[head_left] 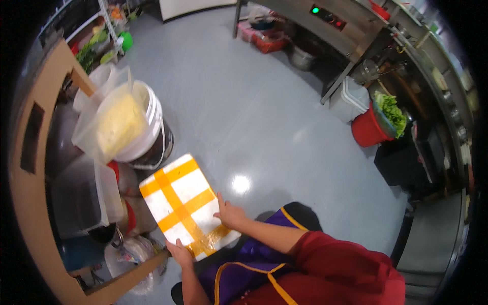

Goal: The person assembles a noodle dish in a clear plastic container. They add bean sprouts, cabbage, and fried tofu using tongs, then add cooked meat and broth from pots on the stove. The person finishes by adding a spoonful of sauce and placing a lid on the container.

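Observation:
A white foam box (179, 204), crossed by strips of orange tape, is held tilted in front of me; only its taped top face shows clearly, so its depth cannot be told. My left hand (180, 252) grips its near-left corner, thumb on top and the other fingers mostly hidden. On the right edge, my right hand (231, 214) is closed on the box with its thumb and a finger over the rim. Just beyond the box stands a white bucket (156, 109), with a clear tub (85, 133) holding a pale yellow block (121, 124) on top.
A brown frame (26, 203) borders the left, with a clear plastic bin (84, 195) and plastic bags (137, 251) inside it. Across the grey floor (223, 96) stand a steel counter (290, 23) and a red bucket (370, 127) with lettuce (390, 111). A black box (404, 162) sits at right.

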